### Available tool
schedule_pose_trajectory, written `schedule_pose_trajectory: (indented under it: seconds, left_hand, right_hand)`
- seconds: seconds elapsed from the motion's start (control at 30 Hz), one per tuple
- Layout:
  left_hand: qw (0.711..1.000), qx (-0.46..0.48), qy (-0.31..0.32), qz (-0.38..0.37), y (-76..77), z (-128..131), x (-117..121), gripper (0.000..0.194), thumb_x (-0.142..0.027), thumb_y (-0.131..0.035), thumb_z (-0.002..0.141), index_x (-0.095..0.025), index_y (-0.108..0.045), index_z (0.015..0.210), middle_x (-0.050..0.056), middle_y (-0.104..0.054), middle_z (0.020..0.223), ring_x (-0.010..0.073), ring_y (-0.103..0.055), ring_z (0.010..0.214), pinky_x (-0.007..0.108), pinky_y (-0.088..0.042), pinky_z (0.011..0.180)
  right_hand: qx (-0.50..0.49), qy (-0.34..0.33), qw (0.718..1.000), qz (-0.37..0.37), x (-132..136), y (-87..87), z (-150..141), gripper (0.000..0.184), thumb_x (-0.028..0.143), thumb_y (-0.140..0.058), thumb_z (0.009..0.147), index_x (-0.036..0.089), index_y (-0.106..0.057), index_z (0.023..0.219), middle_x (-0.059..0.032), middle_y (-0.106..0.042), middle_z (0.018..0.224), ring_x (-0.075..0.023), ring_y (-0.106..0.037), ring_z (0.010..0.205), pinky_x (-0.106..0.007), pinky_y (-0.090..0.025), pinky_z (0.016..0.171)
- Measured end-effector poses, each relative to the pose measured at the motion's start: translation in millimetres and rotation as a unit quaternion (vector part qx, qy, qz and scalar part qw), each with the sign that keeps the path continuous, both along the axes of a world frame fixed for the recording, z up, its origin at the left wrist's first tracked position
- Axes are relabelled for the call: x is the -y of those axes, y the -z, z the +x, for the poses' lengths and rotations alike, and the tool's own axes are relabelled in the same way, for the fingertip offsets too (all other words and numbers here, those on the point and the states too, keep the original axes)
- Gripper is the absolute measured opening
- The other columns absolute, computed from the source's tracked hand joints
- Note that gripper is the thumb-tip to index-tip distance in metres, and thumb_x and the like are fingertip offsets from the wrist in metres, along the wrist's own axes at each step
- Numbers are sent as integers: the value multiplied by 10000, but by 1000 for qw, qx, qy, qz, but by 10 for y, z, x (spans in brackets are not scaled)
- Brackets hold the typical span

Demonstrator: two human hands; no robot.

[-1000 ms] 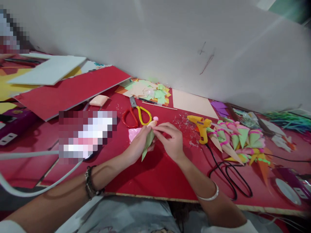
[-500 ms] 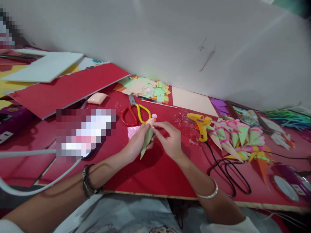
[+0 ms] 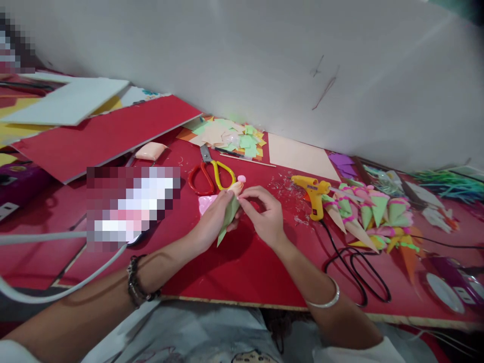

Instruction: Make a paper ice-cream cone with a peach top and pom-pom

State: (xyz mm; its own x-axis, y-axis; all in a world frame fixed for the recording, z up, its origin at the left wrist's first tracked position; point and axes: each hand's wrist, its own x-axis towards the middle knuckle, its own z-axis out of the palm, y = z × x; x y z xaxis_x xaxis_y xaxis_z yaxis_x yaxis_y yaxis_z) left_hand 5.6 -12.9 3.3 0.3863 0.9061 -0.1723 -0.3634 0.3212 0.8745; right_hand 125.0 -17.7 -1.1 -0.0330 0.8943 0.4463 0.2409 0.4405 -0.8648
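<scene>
My left hand [image 3: 214, 222] is closed around a light green paper cone [image 3: 228, 220], its pointed end slanting down toward me. From the cone's upper end show a peach-coloured piece and a small pink ball [image 3: 241, 178]. At the cone's upper edge, my right hand [image 3: 264, 214] pinches thumb and forefinger together; a tiny pinkish bit seems to be between the tips, too small to name. Just beyond my hands lie scissors [image 3: 217, 174] with one red and one yellow handle. Partly under my left hand is a shiny pink packet [image 3: 206, 204].
A yellow glue gun [image 3: 312, 194] lies to the right, its black cord looping toward the table edge. Several finished-looking paper cones [image 3: 372, 212] are piled beyond it. Paper scraps [image 3: 234, 138] lie at the back. On the left are a blurred-out phone [image 3: 136, 206] and a red board [image 3: 113, 136].
My right fingertips have shifted slightly at the cone's edge, and the thumb and forefinger look closer together. The cone stays in my left hand, almost unmoved.
</scene>
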Motion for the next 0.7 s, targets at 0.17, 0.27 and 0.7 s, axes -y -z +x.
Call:
schedule_pose_trajectory:
  seconds: [0.17, 0.27, 0.7]
  left_hand:
    - [997, -58, -33, 48, 16, -11, 6, 224, -385, -357, 845, -181, -425, 783, -45, -411, 569, 51, -358, 403, 143, -274, 334]
    - [995, -71, -36, 60, 18, -13, 7, 232, -377, -343, 852, -177, -416, 759, -47, -408, 565, 48, -350, 395, 143, -277, 330]
    - [991, -88, -51, 91, 32, -37, 5, 183, -375, -374, 842, -205, -434, 813, -66, -421, 541, 51, -358, 400, 127, -299, 333]
  right_hand:
    - [-74, -26, 995, -67, -28, 48, -20, 33, 231, -547, 756, 203, -565, 760, 6, -560, 763, -113, -556, 710, -250, -465, 689]
    - [-103, -32, 990, -90, -39, 55, -30, 56, 232, -571, 733, 207, -543, 774, 14, -562, 759, -105, -550, 699, -242, -463, 689]
    - [-73, -51, 990, -110, -82, 68, 23, 73, 249, -603, 702, 191, -572, 732, -23, -497, 899, -120, -536, 846, -244, -487, 726]
